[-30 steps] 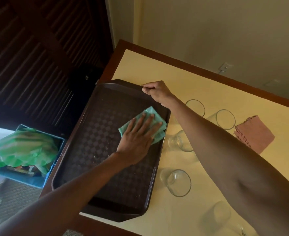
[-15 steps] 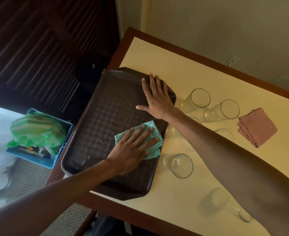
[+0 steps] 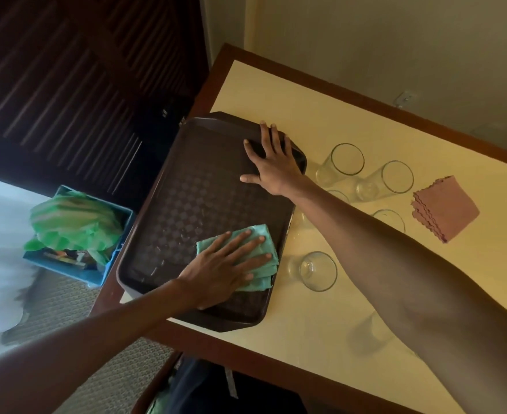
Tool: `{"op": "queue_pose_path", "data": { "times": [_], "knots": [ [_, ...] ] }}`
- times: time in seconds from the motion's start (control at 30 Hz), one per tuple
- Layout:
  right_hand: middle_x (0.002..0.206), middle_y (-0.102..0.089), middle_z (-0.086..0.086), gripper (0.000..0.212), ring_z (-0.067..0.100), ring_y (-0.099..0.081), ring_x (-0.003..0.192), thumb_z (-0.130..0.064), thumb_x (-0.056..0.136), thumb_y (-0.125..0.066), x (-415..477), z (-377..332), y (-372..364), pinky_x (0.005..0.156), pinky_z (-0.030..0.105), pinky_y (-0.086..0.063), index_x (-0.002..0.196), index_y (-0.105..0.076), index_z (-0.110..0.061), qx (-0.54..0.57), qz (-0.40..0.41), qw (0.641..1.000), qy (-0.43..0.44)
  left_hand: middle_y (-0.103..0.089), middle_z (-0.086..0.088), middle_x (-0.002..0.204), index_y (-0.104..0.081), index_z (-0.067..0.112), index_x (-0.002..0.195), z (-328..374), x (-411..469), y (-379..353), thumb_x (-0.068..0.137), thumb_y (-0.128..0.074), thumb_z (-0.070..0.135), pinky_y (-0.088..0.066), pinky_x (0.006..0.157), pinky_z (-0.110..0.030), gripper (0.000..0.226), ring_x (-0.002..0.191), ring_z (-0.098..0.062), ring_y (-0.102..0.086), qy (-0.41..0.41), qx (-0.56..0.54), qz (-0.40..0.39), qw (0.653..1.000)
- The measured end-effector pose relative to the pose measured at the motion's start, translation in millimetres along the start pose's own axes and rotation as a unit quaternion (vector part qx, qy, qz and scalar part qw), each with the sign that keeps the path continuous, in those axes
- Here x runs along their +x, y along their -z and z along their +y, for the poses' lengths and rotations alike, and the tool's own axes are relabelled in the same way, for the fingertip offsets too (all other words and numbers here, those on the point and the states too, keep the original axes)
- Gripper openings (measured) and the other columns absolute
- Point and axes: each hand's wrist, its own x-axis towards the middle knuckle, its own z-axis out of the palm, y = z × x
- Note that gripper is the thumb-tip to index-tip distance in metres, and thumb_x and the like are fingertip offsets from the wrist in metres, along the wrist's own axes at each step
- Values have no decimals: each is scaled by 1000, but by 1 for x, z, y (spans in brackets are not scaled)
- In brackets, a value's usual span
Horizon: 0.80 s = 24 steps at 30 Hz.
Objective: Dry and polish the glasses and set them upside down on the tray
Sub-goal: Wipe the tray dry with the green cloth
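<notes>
Since a second ago the right hand (image 3: 271,168) has left the far rim of the tray (image 3: 186,186) and now lies flat on its far corner, fingers spread. The left hand (image 3: 225,270), fingers straight and spread, presses the green cloth (image 3: 264,264) onto the tray floor, closer to the person than before. Glasses (image 3: 347,159) stand mouth-up on the worktop (image 3: 306,85) just right of both hands, with pink cloths (image 3: 445,209) beyond them.

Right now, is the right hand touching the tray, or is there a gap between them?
Touching. The head view shows the right hand lying flat with spread fingers on the far right corner of the tray, with no gap visible under the palm.
</notes>
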Motion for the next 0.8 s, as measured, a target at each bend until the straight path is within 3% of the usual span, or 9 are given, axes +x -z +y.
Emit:
{"op": "queue_pose_path", "data": {
  "times": [0.17, 0.37, 0.57, 0.67, 0.8],
  "knots": [
    [161, 25, 20, 84, 41, 22, 148, -71, 93, -36, 1, 0, -1, 120, 61, 1, 159, -6, -27, -1, -4, 1000, -3, 12, -1, 173, -2, 37, 165, 9, 19, 1, 112, -21, 45, -3, 128, -55, 57, 159, -26, 15, 62, -34, 16, 997],
    [161, 25, 19, 85, 41, 22, 148, -72, 92, -37, 1, 0, 1, 120, 59, 4, 159, -7, -28, 7, -7, 1000, -1, 15, 9, 172, -8, 45, 163, 6, -38, 2, 111, -21, 47, 12, 125, -49, 53, 156, -16, 24, -58, -65, -76, 993],
    [161, 24, 20, 84, 42, 21, 148, -71, 92, -36, 1, -3, 2, 120, 60, 3, 159, -7, -28, -5, -6, 1000, -11, -4, 15, 172, -33, 47, 156, -7, -62, 10, 111, -28, 46, 1, 128, -51, 45, 157, -9, 16, -92, -110, -88, 986],
    [161, 21, 21, 83, 44, 19, 148, -72, 92, -34, 1, -6, 2, 119, 61, 1, 158, -9, -29, -9, 4, 1000, -20, 1, 16, 172, -29, 50, 157, -32, -83, 13, 110, -27, 48, -2, 128, -51, 47, 158, -10, 15, -55, -110, -80, 989],
    [161, 18, 23, 80, 46, 17, 148, -70, 93, -36, 1, -8, 2, 118, 62, 1, 158, -10, -30, -3, 7, 1000, -20, 16, 12, 171, -6, 53, 160, -62, -102, 15, 111, -23, 49, 1, 128, -47, 52, 158, -17, 18, 76, -78, -41, 993]
  ]
}}
